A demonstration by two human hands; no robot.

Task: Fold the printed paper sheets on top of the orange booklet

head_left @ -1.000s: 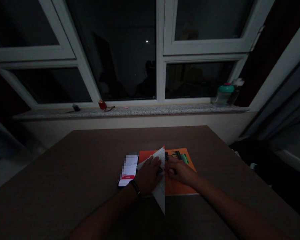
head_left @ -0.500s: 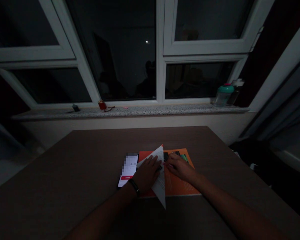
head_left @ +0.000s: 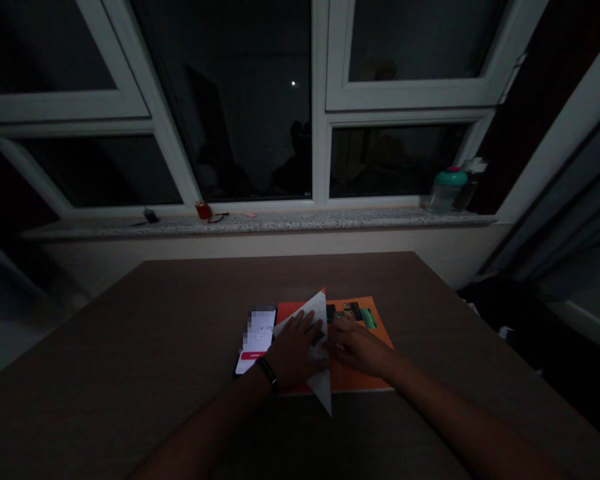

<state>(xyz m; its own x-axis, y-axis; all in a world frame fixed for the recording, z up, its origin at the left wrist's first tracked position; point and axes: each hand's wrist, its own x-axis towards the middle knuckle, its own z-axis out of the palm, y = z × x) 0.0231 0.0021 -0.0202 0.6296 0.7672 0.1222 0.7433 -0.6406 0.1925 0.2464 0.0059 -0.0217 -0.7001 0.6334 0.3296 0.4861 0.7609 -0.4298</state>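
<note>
An orange booklet (head_left: 365, 380) with small pictures lies on the table. Over its left part is a white printed page (head_left: 321, 393) folded into a triangle, its upright crease near the booklet's middle. My left hand (head_left: 294, 347), a dark band at the wrist, rests flat on this page with fingers spread. Against the crease, the bent fingers of my right hand (head_left: 355, 343) are closed at the page's edge; the fingertips are partly hidden. A phone (head_left: 255, 340) with a lit screen lies just left of the booklet.
The brown table (head_left: 195, 300) reaches toward a wall below a granite windowsill (head_left: 290, 221). On the sill stand a small red jar (head_left: 203, 211), a dark little bottle (head_left: 151, 215) and a teal-lidded bottle (head_left: 447, 190). A curtain (head_left: 570, 193) hangs at the right.
My right hand has slid down along the crease toward me, uncovering more of the booklet's pictures. The thumb of my left hand now reaches out to the crease.
</note>
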